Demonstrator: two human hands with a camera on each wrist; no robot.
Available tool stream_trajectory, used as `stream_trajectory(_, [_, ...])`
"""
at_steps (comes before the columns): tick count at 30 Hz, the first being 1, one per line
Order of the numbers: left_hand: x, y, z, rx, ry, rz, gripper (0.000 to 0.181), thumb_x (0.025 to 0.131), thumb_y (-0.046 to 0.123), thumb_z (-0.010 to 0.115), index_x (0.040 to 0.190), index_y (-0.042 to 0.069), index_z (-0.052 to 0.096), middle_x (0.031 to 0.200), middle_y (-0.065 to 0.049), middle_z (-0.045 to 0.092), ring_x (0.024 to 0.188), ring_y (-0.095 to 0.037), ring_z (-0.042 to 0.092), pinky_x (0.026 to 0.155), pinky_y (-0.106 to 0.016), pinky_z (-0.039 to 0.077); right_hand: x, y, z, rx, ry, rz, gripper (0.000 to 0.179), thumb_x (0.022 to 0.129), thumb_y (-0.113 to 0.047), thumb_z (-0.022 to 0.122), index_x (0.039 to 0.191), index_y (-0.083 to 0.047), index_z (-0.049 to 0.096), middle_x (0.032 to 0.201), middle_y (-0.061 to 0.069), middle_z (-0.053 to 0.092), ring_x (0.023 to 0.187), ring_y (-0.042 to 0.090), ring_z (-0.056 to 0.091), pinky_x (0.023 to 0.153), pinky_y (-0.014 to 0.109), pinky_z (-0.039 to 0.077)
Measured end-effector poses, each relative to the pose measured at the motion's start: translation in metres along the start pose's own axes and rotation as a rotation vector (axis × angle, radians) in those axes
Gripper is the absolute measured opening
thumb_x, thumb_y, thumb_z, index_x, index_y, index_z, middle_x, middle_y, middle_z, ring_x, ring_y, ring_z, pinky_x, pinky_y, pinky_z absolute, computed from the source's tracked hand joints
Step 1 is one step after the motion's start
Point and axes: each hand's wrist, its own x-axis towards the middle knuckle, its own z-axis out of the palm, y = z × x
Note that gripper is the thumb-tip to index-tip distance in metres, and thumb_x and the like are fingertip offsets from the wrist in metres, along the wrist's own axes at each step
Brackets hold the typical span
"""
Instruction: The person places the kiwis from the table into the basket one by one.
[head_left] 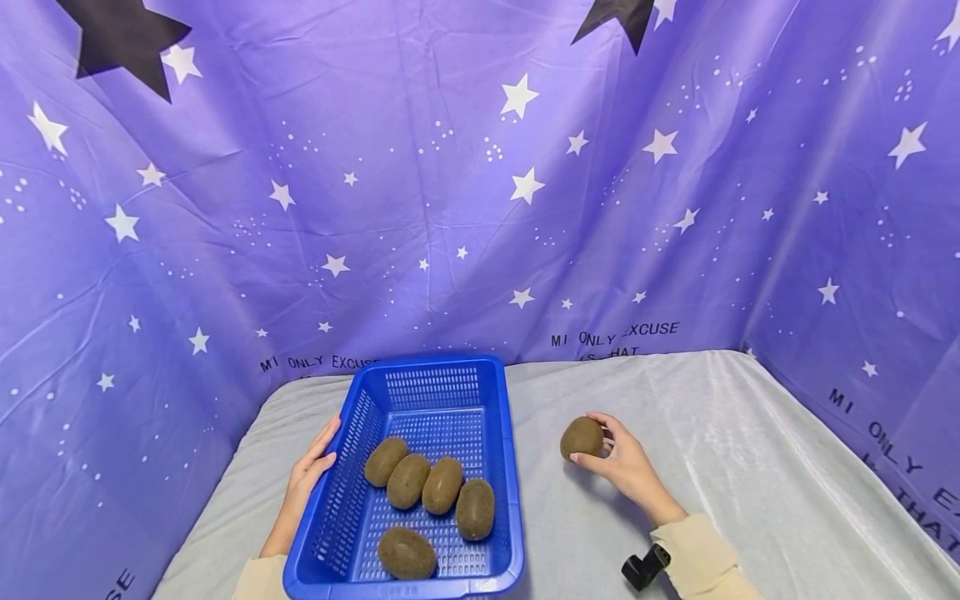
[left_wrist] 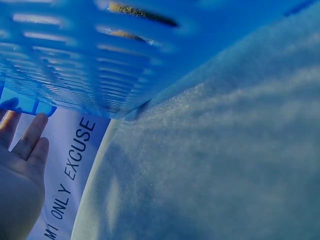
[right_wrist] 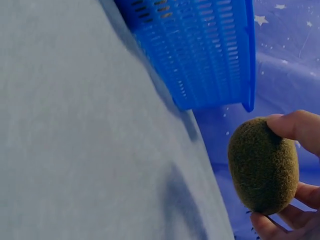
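A brown fuzzy kiwi [head_left: 581, 438] is pinched between the thumb and fingers of my right hand [head_left: 628, 468], held over the cloth to the right of the basket. The right wrist view shows the same kiwi [right_wrist: 263, 166] with the thumb at one end and fingertips at the other. My left hand [head_left: 303, 479] rests against the left side of the blue plastic basket [head_left: 514, 492], its straight fingers at the rim, as the left wrist view also shows. Several kiwis [head_left: 442, 486] lie inside the basket, most in a slanting row, with a single kiwi [head_left: 407, 553] nearer the front wall.
Grey-white cloth [head_left: 750, 467] covers the table. Purple curtains with stars [head_left: 465, 208] hang behind and along both sides. A black device [head_left: 645, 568] sits at the right wrist, beside the beige sleeve [head_left: 701, 557].
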Motion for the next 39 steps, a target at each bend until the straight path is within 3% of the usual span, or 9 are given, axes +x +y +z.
stream_trajectory(7, [0.000,-0.002,0.000,-0.012,-0.006,0.040,0.047,0.102,0.010,0.034,0.147,-0.002,0.025,0.156,-0.017,0.012,0.132,0.008,0.028,0.098,-0.011,0.033,-0.003,-0.015,0.003,0.028,-0.014,-0.053,0.071,0.070,-0.011,0.082,0.130,0.004,0.048,0.124,0.021,0.055,0.113,0.034,0.052,0.093,0.039,0.046])
stream_trajectory(13, [0.000,-0.003,0.000,-0.019,-0.036,0.099,0.047,0.102,0.006,0.032,0.146,-0.006,0.023,0.157,-0.009,0.017,0.133,0.006,0.027,0.099,-0.011,0.032,-0.006,-0.029,0.006,0.042,-0.026,-0.089,0.071,0.070,-0.013,0.083,0.130,0.003,0.049,0.124,0.018,0.056,0.112,0.031,0.053,0.091,0.036,0.047])
stream_trajectory(18, [0.000,-0.004,-0.001,-0.015,-0.028,0.086,0.047,0.102,0.007,0.033,0.146,-0.006,0.023,0.157,-0.004,0.021,0.133,0.007,0.026,0.100,-0.009,0.028,-0.008,-0.039,0.009,0.024,-0.040,-0.120,0.072,0.069,-0.015,0.084,0.130,0.001,0.050,0.123,0.014,0.057,0.111,0.028,0.053,0.091,0.034,0.048])
stream_trajectory(28, [0.000,-0.003,-0.001,-0.021,-0.030,0.058,0.048,0.102,0.009,0.032,0.147,-0.004,0.022,0.157,-0.016,0.011,0.132,0.009,0.027,0.099,-0.009,0.030,-0.013,-0.063,0.014,0.009,-0.074,-0.188,0.072,0.069,-0.017,0.083,0.130,0.000,0.050,0.123,0.013,0.057,0.109,0.028,0.055,0.089,0.034,0.049])
stream_trajectory(39, [0.001,-0.003,-0.002,-0.031,-0.043,0.059,0.048,0.102,0.009,0.032,0.147,-0.004,0.021,0.157,-0.014,0.012,0.132,0.009,0.027,0.099,-0.010,0.030,-0.015,-0.078,0.024,0.060,-0.117,-0.251,0.069,0.071,-0.017,0.082,0.130,0.000,0.050,0.123,0.012,0.057,0.109,0.026,0.054,0.089,0.033,0.049])
